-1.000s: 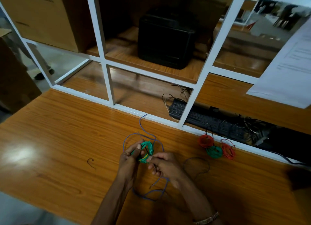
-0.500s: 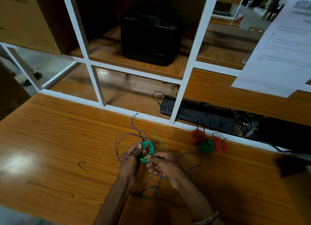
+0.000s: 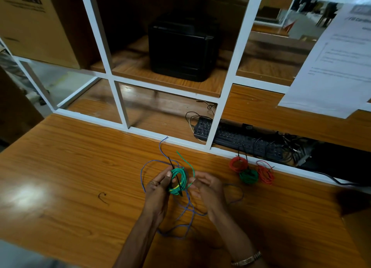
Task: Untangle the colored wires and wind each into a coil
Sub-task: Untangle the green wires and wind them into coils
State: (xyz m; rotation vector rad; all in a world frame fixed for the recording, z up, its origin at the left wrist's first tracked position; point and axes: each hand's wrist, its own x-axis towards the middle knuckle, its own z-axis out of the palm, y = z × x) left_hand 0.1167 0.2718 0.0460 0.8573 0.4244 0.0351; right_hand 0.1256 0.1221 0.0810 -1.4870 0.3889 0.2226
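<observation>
My left hand [image 3: 158, 189] pinches a green wire coil [image 3: 177, 180] with a yellow streak, held upright over the wooden table [image 3: 70, 167]. A black tie [image 3: 176, 177] runs across the coil. My right hand [image 3: 206, 185] holds the coil's green tail, which curves up and away from the coil. A loose blue wire [image 3: 185, 213] loops on the table around and under both hands, one end reaching the white frame. Three finished coils lie at the right: a red coil [image 3: 237, 164], a green coil [image 3: 248, 176], and a second red coil [image 3: 265, 174].
A white frame [image 3: 180, 141] edges the table's far side, with a black keyboard [image 3: 232, 137] and cables behind it. A black box [image 3: 180, 47] sits on the shelf above. A small dark wire scrap [image 3: 102, 196] lies to the left. A paper sheet [image 3: 331, 57] hangs at upper right.
The green tail has come free of the coil and now sticks upward. My right hand has drawn slightly away from the coil to the right. The view has shifted a little.
</observation>
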